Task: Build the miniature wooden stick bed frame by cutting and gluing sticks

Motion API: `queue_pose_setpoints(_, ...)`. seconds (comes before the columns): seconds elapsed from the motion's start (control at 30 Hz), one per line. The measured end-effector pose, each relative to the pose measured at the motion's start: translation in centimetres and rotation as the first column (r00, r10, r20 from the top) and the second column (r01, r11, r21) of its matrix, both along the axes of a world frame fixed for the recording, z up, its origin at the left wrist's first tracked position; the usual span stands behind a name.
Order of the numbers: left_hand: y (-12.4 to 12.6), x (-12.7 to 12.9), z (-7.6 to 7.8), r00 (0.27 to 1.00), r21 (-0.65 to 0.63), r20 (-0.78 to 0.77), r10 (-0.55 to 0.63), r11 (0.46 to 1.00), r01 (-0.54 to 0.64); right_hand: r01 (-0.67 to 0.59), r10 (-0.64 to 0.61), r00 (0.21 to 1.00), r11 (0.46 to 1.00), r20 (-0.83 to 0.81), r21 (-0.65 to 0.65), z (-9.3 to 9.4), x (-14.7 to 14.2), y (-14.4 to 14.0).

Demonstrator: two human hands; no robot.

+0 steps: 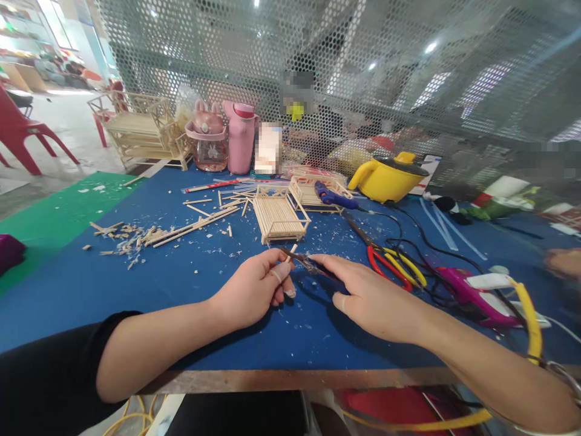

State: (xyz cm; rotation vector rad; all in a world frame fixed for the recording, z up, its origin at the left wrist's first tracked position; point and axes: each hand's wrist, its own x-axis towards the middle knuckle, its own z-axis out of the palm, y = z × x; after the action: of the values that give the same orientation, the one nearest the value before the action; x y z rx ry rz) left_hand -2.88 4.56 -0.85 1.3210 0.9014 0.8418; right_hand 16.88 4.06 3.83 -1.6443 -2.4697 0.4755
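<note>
Gripped in the right hand (pixel 372 297), a small cutter (pixel 308 264) has its jaws closed around a thin wooden stick (pixel 292 251), pinched by the left hand (pixel 256 290), over a blue table (pixel 181 290). Behind stands a stick-built miniature bed frame (pixel 278 217). Scattered stick offcuts (pixel 136 237) lie left; red-and-yellow-handled pliers (pixel 393 261) lie right.

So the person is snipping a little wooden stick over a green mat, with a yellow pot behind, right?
Not quite: the head view shows the left hand holding the wooden stick and the right hand working the cutters over a blue mat, not green. The yellow pot is behind.
</note>
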Motion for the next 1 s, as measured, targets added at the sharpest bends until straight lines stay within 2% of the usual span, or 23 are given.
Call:
queue_pose_setpoints(0.13,0.0,0.0,0.4,1.000,-0.014,-0.008,-0.007,1.000,0.007,-0.027,0.027,0.999,1.000,-0.022,-0.005,-0.1,-0.1,0.1)
queue_pose_setpoints(0.37,-0.1,-0.2,0.2,0.997,0.025,-0.075,-0.003,1.000,0.005,-0.036,0.037,0.998,0.999,0.044,-0.004,0.0,-0.3,0.0)
queue_pose_setpoints(0.47,0.0,-0.1,0.0,0.994,0.064,-0.100,0.040,0.997,-0.034,-0.009,0.000,0.994,0.997,0.112,0.080,-0.5,-0.6,-0.4)
queue_pose_setpoints(0.57,0.1,0.1,0.0,0.987,0.101,-0.132,0.095,0.991,-0.082,0.021,-0.073,0.973,0.973,0.220,0.229,-1.3,-1.1,-0.6)
queue_pose_setpoints(0.67,0.1,0.3,0.1,0.983,0.033,-0.140,0.123,0.992,-0.119,-0.011,-0.139,0.921,0.925,0.365,0.380,-1.9,-1.5,-0.6)
queue_pose_setpoints(0.73,0.2,0.3,0.1,0.978,0.020,-0.163,0.130,0.992,-0.128,-0.017,-0.156,0.909,0.913,0.388,0.407,-1.7,-1.7,-0.4)
queue_pose_setpoints(0.8,0.2,0.0,0.2,0.968,0.056,-0.218,0.123,0.992,-0.114,0.036,-0.147,0.936,0.944,0.321,0.329,-1.2,-1.9,-0.2)
queue_pose_setpoints(0.9,0.3,-0.6,0.7,0.912,0.162,-0.394,0.119,0.985,-0.058,0.089,-0.090,0.981,0.996,0.169,0.012,0.0,-2.2,0.2)
queue_pose_setpoints(0.93,0.4,-0.9,1.0,0.866,0.230,-0.482,0.134,0.973,-0.023,0.080,-0.067,0.990,0.991,0.126,-0.105,0.5,-2.2,0.4)
queue_pose_setpoints(1.0,0.5,-1.5,1.5,0.727,0.373,-0.658,0.195,0.923,0.090,0.058,-0.041,0.997,0.958,0.063,-0.282,1.1,-2.3,0.8)
